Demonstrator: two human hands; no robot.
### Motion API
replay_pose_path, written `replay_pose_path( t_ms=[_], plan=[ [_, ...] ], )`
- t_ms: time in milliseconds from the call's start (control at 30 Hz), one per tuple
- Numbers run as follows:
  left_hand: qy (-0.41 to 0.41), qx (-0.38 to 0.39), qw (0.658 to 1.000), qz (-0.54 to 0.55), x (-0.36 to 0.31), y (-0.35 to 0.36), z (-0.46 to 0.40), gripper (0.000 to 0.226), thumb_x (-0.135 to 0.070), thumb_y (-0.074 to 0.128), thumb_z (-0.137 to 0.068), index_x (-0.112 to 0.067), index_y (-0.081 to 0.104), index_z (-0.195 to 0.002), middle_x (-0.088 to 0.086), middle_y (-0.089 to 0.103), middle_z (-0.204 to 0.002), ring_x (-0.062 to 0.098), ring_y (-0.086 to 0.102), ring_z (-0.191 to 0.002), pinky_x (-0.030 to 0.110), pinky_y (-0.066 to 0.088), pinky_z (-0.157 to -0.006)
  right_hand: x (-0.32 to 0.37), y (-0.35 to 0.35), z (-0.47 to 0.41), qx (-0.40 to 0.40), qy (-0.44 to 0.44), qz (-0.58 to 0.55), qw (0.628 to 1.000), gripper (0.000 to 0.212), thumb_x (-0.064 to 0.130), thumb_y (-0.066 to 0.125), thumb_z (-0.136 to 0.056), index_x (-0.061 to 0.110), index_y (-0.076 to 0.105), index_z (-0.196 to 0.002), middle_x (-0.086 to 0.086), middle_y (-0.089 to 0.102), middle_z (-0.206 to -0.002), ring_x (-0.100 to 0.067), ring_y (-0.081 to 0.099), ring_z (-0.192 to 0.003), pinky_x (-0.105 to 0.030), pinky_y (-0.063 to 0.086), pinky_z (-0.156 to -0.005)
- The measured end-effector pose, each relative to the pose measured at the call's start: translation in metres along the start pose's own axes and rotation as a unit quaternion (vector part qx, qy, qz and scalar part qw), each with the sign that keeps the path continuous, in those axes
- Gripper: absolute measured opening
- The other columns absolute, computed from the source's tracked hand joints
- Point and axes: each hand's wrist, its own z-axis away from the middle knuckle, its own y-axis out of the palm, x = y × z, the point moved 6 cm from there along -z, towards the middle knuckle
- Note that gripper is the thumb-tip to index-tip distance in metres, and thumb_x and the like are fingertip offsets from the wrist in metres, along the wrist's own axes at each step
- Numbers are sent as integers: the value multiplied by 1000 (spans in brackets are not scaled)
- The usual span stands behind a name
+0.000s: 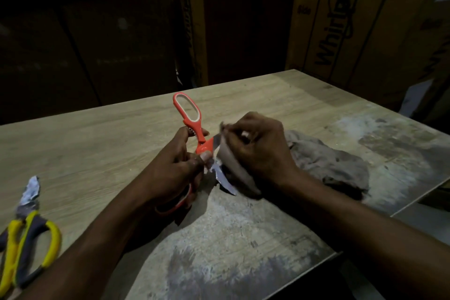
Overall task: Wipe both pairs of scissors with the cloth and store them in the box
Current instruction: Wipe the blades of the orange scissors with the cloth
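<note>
Head view: at the centre of the frame the left hand (181, 165) grips the orange scissors (194, 134) near the pivot, its fingers (205, 156) curled round the lower handle, while the other handle loop stands up toward the top of the frame. The blades are spread apart. Just right of centre the right hand (258, 148) pinches a fold of the grey cloth (328, 161) round one blade, fingers clamped on fabric; the rest of the cloth lies bunched on the counter (97, 129) toward the right. The second blade pokes out below the cloth, pointing to the lower middle. At the lower left edge the yellow scissors (29, 234) lie on the counter, untouched by either hand. No storage box can be made out; tall cartons (341, 19) stand behind in the dark.

The step in hand looks like wiping the first pair. Next, the other blade likely needs the cloth drawn along it, away from the edge, before turning to the yellow pair.
</note>
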Motion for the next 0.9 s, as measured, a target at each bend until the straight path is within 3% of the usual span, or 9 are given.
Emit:
replay_pose_path(
  t_ms=[67,200,300,400,500,567,667,800,900],
  plan=[
    [-1,-1,1000,-2,0,-1,0,33,-22,62,-104,-37,49,-130,23,64,-76,31,55,-58,46,45,-61,-10,-3,-8,-18,23,-5,1000,12,19,76,-90,15,84,-98,3,73,-85,-9,68,-74,-36,59,-66],
    [-11,-6,1000,2,1,0,0,40,-33,66,-97,-39,48,-132,34,60,-74,33,55,-54,46,46,-57,9,12,11,40,-15,-44,998,12,17,77,-90,15,83,-99,7,69,-85,-7,67,-74,-23,54,-63],
    [-20,0,1000,1,1,0,1,33,-26,64,-104,-38,48,-130,33,60,-74,37,53,-57,50,47,-58,-19,0,-5,-1,41,-26,999,15,17,75,-92,14,83,-104,5,72,-88,-6,68,-78,-26,58,-65],
    [-20,1,1000,-10,-1,-1,2,33,-20,60,-106,-36,48,-132,22,63,-70,37,53,-58,49,48,-58,-16,-4,0,-3,29,-25,999,15,16,74,-93,14,82,-105,8,69,-87,-5,67,-77,-23,58,-65],
    [-28,-7,999,-15,0,-1,3,32,-16,59,-106,-32,49,-132,18,61,-64,34,52,-55,46,47,-56,-9,3,9,14,11,-44,999,14,15,77,-92,15,83,-105,6,70,-87,-9,68,-78,-31,60,-67],
    [-34,-7,999,-10,-2,-1,4,32,-17,59,-106,-32,50,-133,23,61,-69,34,53,-56,44,46,-55,-26,-5,-3,-8,47,-10,999,14,18,76,-92,18,83,-104,5,70,-87,-11,67,-78,-39,60,-69],
    [-46,-14,999,-18,-5,-1,5,31,-20,59,-106,-36,52,-132,12,66,-72,29,57,-58,41,47,-56,-37,-17,-10,-21,53,44,997,14,23,74,-94,20,82,-104,6,68,-89,-12,64,-82,-43,59,-71],
    [-62,-24,998,-14,-2,-2,5,28,-24,60,-106,-39,55,-129,15,70,-81,27,60,-64,44,48,-62,-21,-23,1,-55,36,6,998,17,21,70,-97,19,79,-111,6,70,-96,-11,66,-90,-40,59,-77],
    [-59,-28,998,-6,-1,-1,4,29,-22,60,-106,-37,55,-131,23,69,-82,32,59,-66,48,47,-66,-4,-1,12,14,20,-5,1000,24,23,68,-100,20,77,-122,11,61,-96,-4,61,-88,-24,55,-72]
  ],
)
